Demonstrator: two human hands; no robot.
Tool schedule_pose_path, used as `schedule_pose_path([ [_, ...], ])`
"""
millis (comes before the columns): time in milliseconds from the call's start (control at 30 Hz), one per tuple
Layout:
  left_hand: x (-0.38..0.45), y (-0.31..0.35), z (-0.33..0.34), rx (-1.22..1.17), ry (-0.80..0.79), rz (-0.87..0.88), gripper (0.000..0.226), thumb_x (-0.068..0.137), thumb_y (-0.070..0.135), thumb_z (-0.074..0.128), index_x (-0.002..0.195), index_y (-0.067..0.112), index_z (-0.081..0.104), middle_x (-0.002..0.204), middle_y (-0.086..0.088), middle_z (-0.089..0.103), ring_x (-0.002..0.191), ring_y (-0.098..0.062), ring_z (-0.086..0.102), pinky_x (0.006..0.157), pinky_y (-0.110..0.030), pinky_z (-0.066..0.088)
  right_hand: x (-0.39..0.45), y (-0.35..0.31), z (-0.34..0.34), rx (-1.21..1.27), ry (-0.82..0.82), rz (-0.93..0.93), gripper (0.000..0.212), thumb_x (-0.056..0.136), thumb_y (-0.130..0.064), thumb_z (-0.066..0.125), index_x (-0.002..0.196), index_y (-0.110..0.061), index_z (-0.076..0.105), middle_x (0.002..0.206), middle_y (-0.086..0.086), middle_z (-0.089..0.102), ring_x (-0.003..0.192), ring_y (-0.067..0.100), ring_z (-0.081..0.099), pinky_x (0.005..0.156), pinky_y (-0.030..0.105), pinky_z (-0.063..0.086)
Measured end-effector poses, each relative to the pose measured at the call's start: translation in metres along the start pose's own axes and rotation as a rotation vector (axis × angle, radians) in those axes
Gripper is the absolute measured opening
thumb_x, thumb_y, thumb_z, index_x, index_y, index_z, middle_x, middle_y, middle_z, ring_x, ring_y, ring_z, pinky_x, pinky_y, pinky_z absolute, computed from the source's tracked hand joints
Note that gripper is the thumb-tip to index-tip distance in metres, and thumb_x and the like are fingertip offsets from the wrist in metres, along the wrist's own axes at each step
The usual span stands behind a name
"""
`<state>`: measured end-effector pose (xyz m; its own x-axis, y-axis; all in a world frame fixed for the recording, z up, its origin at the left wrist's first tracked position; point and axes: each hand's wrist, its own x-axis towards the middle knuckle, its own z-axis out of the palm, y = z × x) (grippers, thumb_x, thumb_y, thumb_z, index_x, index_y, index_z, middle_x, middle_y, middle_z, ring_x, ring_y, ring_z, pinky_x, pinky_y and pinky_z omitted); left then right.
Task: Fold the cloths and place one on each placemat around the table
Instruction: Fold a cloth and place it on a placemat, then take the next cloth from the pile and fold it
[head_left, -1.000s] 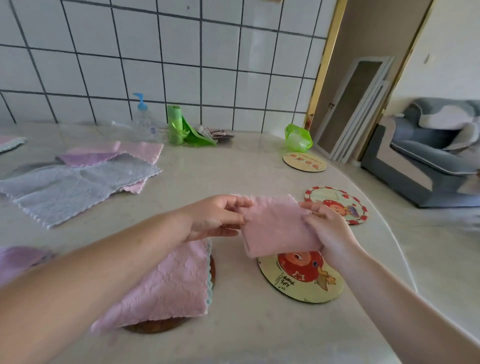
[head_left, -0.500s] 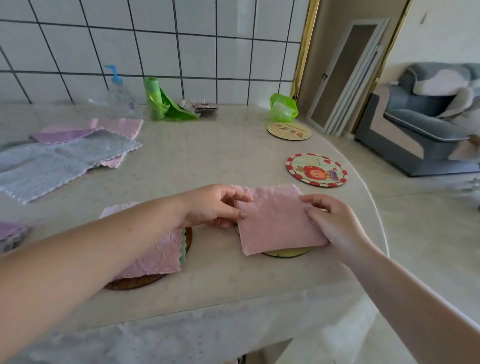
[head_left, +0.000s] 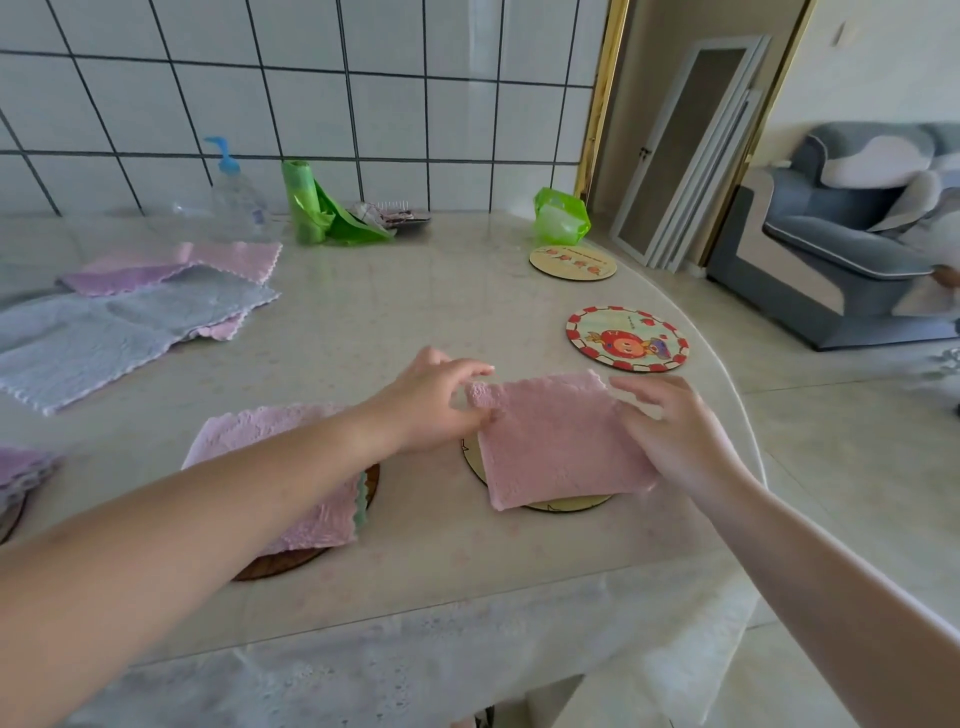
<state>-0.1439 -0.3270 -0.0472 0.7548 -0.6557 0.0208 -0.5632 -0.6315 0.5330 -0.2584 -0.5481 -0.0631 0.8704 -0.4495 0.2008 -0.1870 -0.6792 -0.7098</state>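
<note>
Since the previous frame, my fingers have lifted off the folded pink cloth (head_left: 561, 441); it lies on the placemat (head_left: 566, 503). My left hand (head_left: 431, 402) and right hand (head_left: 675, 431) hover beside it, fingers relaxed, holding nothing.

A folded pink cloth (head_left: 558, 441) lies on a round placemat (head_left: 566, 503); the left hand (head_left: 434, 402) touches its left edge, the right hand (head_left: 675, 431) rests open on its right
</note>
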Motion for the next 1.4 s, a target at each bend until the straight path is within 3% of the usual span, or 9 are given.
schedule_pose_path([
  [100, -0.001, 0.008, 0.01, 0.184, 0.005, 0.134, 0.074, 0.085, 0.063, 0.044, 0.145, 0.024, 0.026, 0.147, -0.002, 0.027, 0.138, -0.017, 0.021, 0.112, -0.036, 0.02, 0.008, -0.008, 0.006, -0.198, -0.104, -0.13, 0.037, 0.095, -0.024, 0.043, 0.13, -0.033, 0.052, 0.146, -0.009, 0.037, 0.135, 0.012, 0.031, 0.109, 0.031, 0.023],
  [233, 0.001, 0.02, 0.029, 0.459, -0.16, 0.202, 0.082, 0.087, 0.063, 0.037, 0.149, 0.018, 0.008, 0.158, 0.0, 0.004, 0.145, -0.013, -0.002, 0.117, -0.041, 0.0, 0.014, -0.016, 0.019, -0.572, -0.349, -0.234, 0.044, 0.099, -0.034, 0.028, 0.142, -0.038, 0.029, 0.156, -0.012, 0.016, 0.144, 0.012, 0.009, 0.114, 0.058, 0.003],
  [333, -0.001, 0.017, 0.033, 0.436, -0.243, 0.157, 0.076, 0.089, 0.063, 0.029, 0.149, 0.024, 0.004, 0.158, 0.003, -0.005, 0.144, -0.011, -0.008, 0.117, -0.043, -0.004, 0.013, -0.009, 0.022, -0.691, -0.449, -0.175, 0.053, 0.097, -0.048, 0.018, 0.147, -0.037, 0.007, 0.157, -0.014, 0.002, 0.145, 0.013, -0.001, 0.112, 0.06, -0.004],
  [500, -0.002, 0.014, 0.036, 0.438, -0.273, 0.141, 0.073, 0.09, 0.063, 0.024, 0.149, 0.027, -0.002, 0.157, 0.005, -0.012, 0.143, -0.011, -0.014, 0.116, -0.047, -0.005, 0.012, -0.003, 0.022, -0.709, -0.453, -0.097, 0.062, 0.093, -0.059, 0.013, 0.148, -0.035, 0.001, 0.158, -0.012, -0.002, 0.145, 0.014, -0.003, 0.113, 0.058, -0.006],
  [633, -0.003, 0.014, 0.024, 0.371, -0.195, 0.207, 0.073, 0.086, 0.063, 0.036, 0.147, 0.026, 0.021, 0.157, 0.003, 0.014, 0.144, -0.012, 0.011, 0.116, -0.045, 0.004, 0.013, -0.014, 0.018, -0.749, -0.344, -0.171, 0.055, 0.095, -0.053, 0.023, 0.145, -0.033, 0.023, 0.156, -0.008, 0.017, 0.144, 0.016, 0.01, 0.114, 0.058, -0.001],
  [767, -0.018, -0.006, -0.008, 0.168, -0.001, 0.244, 0.052, 0.084, 0.053, 0.044, 0.124, 0.023, 0.056, 0.124, 0.006, 0.06, 0.115, -0.01, 0.053, 0.104, -0.032, 0.034, 0.011, -0.039, 0.024, -0.504, -0.104, -0.353, 0.031, 0.091, -0.036, 0.045, 0.119, -0.033, 0.058, 0.13, -0.014, 0.052, 0.127, 0.011, 0.041, 0.112, 0.048, 0.02],
  [1133, -0.098, -0.148, -0.11, -0.02, 0.313, -0.104, 0.026, 0.09, 0.027, 0.058, 0.109, 0.012, 0.066, 0.104, 0.0, 0.067, 0.088, -0.01, 0.058, 0.076, -0.01, 0.04, 0.027, -0.182, 0.15, -0.208, -0.314, -0.68, 0.022, 0.087, -0.026, 0.053, 0.1, -0.024, 0.071, 0.105, -0.007, 0.064, 0.106, 0.014, 0.057, 0.099, 0.038, 0.039],
  [1300, -0.142, -0.221, -0.15, -0.007, 0.367, -0.247, 0.023, 0.09, 0.022, 0.058, 0.105, 0.008, 0.069, 0.104, -0.006, 0.07, 0.092, -0.014, 0.062, 0.081, -0.02, 0.042, 0.023, -0.248, 0.23, -0.28, -0.487, -0.775, 0.033, 0.089, -0.036, 0.047, 0.114, -0.025, 0.066, 0.127, -0.006, 0.056, 0.121, 0.013, 0.048, 0.105, 0.032, 0.032],
  [1400, -0.159, -0.255, -0.164, 0.118, 0.301, -0.315, 0.043, 0.083, 0.032, 0.041, 0.095, 0.002, 0.07, 0.098, -0.013, 0.07, 0.082, -0.018, 0.058, 0.081, -0.03, 0.043, 0.018, -0.278, 0.27, -0.339, -0.584, -0.83, 0.032, 0.092, -0.028, 0.049, 0.121, -0.021, 0.062, 0.141, -0.004, 0.046, 0.131, 0.012, 0.039, 0.108, 0.027, 0.029],
])
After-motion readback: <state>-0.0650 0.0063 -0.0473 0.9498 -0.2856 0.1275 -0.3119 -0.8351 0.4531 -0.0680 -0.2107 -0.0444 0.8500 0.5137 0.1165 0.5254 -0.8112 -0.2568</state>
